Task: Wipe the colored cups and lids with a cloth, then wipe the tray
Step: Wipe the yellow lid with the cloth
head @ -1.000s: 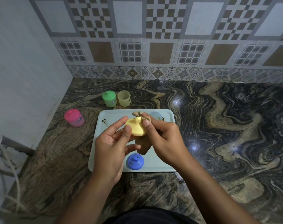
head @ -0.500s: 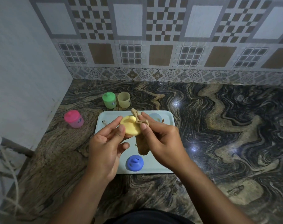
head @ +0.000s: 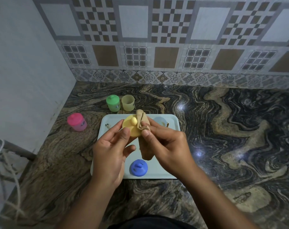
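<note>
Above the pale blue tray point(head: 173, 123), my left hand point(head: 109, 156) pinches a yellow spouted lid point(head: 131, 127) by its lower edge. My right hand point(head: 165, 146) grips a folded tan cloth point(head: 143, 128) and presses it against the lid's right side; the cloth's tail hangs down to the tray. A blue lid point(head: 138, 167) lies at the tray's near edge. A pale blue cup point(head: 160, 121) stands at the tray's far side, partly hidden by my right hand. Behind the tray stand a green lidded cup point(head: 113, 103) and an open yellow cup point(head: 128, 102). A pink lidded cup point(head: 76, 121) stands to the left.
The dark marbled counter point(head: 223, 138) stretches to the right of the tray. A tiled wall bounds the back and a plain wall point(head: 24, 80) the left. Brown smudges point(head: 167, 124) mark the tray's far corners. Ropes and a bar point(head: 8, 151) lie off the counter's left edge.
Both hands have lifted slightly away from me with the lid. The cloth has shifted from behind the lid to its right side, exposing the spout.
</note>
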